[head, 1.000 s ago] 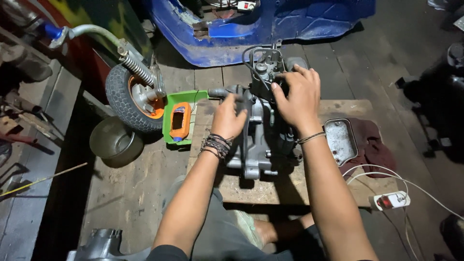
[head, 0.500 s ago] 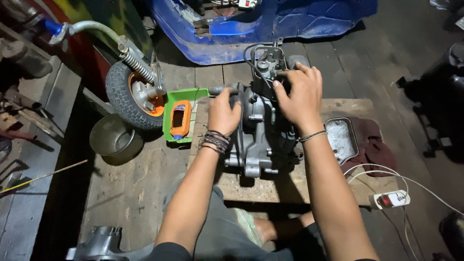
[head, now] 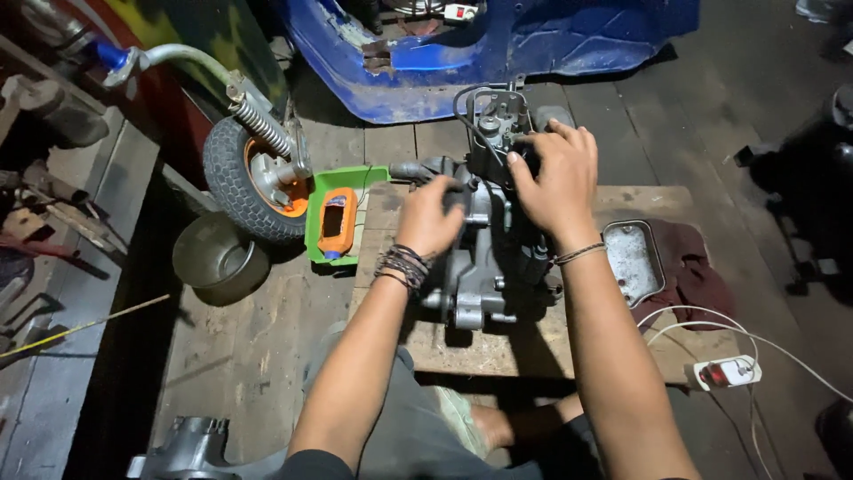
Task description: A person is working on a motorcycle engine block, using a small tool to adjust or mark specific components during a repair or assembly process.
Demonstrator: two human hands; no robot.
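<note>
Both hands are resting on a grey metal engine [head: 484, 267]: the left hand [head: 430, 218] is lying palm-down over its upper left side, fingers curled onto the casing near a stubby pipe that is sticking out to the left, though whether they are truly clamping it cannot be told; the right hand [head: 555, 182] is wrapping over the top end, fingers closing around the dark fittings and black hoses there. The engine is sitting on a low wooden platform [head: 498, 351], roughly at its middle, with its long axis running away from the person, the hose-covered end pointing toward a blue vehicle body [head: 498, 53] and the blunt lower end pointing back at the person's knees. Just to the right on the platform a shallow metal cover [head: 633, 260] is lying on a dark red rag [head: 697, 276]. To the left a green tray [head: 322, 191] is holding an orange device [head: 337, 222], touching a small wheel [head: 253, 182] with an orange hub and a coil spring above it. A round metal bowl [head: 218, 260] is sitting beside the wheel on the worn plank floor [head: 240, 356]. A white power strip [head: 721, 372] with white cables is lying at the right, and the surroundings are fading into darkness.
</note>
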